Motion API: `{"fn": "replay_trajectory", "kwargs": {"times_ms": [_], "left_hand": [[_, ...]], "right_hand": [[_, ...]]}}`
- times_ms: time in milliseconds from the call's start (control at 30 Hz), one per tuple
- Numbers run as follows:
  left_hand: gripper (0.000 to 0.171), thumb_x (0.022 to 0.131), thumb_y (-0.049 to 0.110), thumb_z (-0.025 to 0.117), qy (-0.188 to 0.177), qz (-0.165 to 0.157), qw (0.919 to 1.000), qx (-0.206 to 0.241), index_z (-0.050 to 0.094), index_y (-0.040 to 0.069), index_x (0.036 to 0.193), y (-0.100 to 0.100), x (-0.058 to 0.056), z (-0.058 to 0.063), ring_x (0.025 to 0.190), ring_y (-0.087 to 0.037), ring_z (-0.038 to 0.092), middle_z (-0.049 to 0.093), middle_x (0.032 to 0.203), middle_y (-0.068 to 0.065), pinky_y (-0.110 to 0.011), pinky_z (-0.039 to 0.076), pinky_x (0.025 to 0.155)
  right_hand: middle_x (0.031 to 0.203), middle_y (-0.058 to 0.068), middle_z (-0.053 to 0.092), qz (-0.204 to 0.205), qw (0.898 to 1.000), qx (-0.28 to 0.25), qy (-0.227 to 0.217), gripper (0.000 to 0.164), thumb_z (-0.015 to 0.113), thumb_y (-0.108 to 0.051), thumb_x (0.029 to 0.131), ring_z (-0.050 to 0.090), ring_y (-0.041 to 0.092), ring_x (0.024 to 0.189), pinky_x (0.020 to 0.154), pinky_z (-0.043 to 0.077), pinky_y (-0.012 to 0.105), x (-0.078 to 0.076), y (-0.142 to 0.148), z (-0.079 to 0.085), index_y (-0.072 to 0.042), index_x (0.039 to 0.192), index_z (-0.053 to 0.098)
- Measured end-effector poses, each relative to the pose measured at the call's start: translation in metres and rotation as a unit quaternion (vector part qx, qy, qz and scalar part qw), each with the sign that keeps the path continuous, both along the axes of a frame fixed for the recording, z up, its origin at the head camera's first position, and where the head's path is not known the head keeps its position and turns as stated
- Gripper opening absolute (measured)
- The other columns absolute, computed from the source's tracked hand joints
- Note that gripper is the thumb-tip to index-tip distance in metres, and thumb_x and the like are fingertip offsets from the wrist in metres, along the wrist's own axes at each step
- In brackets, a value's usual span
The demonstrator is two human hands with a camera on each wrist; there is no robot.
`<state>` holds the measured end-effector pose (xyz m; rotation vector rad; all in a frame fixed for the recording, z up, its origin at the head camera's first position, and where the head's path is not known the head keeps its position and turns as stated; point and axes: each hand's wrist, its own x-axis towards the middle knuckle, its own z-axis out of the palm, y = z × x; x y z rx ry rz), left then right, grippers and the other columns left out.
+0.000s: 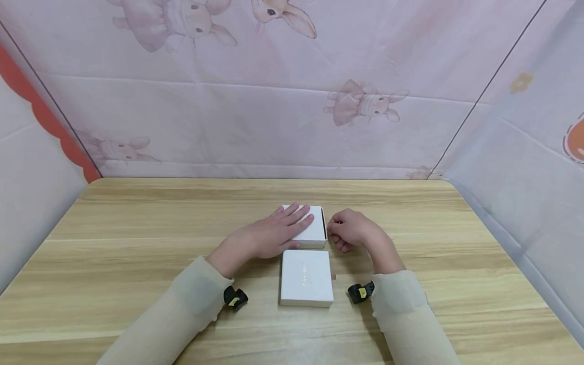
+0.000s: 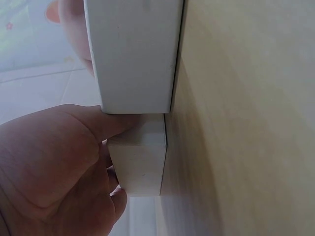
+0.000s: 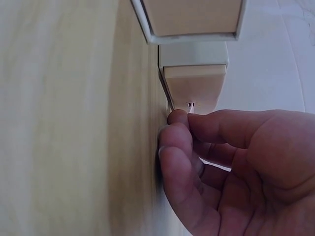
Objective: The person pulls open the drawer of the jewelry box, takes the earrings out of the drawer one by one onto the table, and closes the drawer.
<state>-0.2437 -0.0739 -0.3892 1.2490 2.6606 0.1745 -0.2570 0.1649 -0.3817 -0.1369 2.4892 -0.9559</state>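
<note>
Two white drawer-style boxes lie flat on the table, one behind the other. On top of the rear box my left hand rests with its fingers spread and straight; its thumb lies along the near side, beside the front box. To the right, my right hand pinches a small pale ribbon pull tab between thumb and forefinger. That tab comes out of a slot in the rear box's tan end. A dark line runs along this box's right edge in the head view.
Nearer me sits the front box, faint gold lettering on its lid and a small brown tab at its right side. Both lie on a wood-grain table. A rabbit-print cloth hangs behind the table.
</note>
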Motion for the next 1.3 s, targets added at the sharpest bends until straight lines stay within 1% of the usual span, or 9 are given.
{"fn": "replay_trajectory", "kwargs": {"times_ms": [467,567,833,1100,1300], "left_hand": [[0.066,0.107,0.037,0.041,-0.006,0.0,1.0,0.004,0.011,0.014,0.161,-0.001,0.0,0.0013,0.154,-0.033,-0.001,-0.001,0.168,-0.009,-0.051,0.008,0.124],[0.066,0.107,0.036,0.042,-0.006,0.0,1.0,0.005,0.011,0.014,0.161,-0.0011,0.0007,0.0016,0.154,-0.033,-0.001,0.0,0.168,-0.01,-0.051,0.008,0.124],[0.066,0.107,0.036,0.042,-0.009,0.002,0.9999,0.007,0.011,0.014,0.161,-0.0006,0.0005,0.0017,0.155,-0.033,-0.001,0.0,0.168,-0.01,-0.051,0.007,0.124],[0.066,0.108,0.036,0.041,-0.007,0.002,1.0,0.0,0.009,0.015,0.161,-0.0005,-0.0006,0.002,0.155,-0.032,-0.002,-0.001,0.168,-0.009,-0.049,0.008,0.124],[0.066,0.107,0.036,0.042,-0.008,0.001,1.0,0.002,0.011,0.014,0.161,-0.0011,0.0001,0.0027,0.155,-0.033,-0.001,0.001,0.168,-0.01,-0.051,0.008,0.124]], "right_hand": [[0.076,0.01,0.064,-0.007,1.0,-0.002,-0.008,0.025,0.049,-0.014,0.104,0.061,0.017,0.063,0.06,0.058,0.03,-0.001,0.0006,-0.0001,-0.001,0.095,0.068],[0.077,0.01,0.063,-0.001,1.0,-0.004,-0.008,0.025,0.049,-0.014,0.104,0.061,0.017,0.063,0.061,0.058,0.03,-0.0013,0.0012,0.0004,0.0,0.096,0.067],[0.076,0.01,0.063,-0.002,1.0,-0.006,-0.009,0.024,0.049,-0.013,0.104,0.061,0.017,0.062,0.06,0.058,0.03,-0.0016,0.0027,0.0003,-0.001,0.094,0.067],[0.076,0.009,0.063,0.0,1.0,-0.008,-0.012,0.023,0.05,-0.013,0.103,0.061,0.017,0.062,0.06,0.058,0.03,-0.0021,0.0034,0.001,0.0,0.095,0.067],[0.075,0.009,0.062,-0.001,1.0,-0.01,-0.013,0.022,0.051,-0.013,0.103,0.061,0.016,0.061,0.06,0.058,0.03,-0.0027,0.0035,-0.0005,0.0,0.094,0.066]]}}
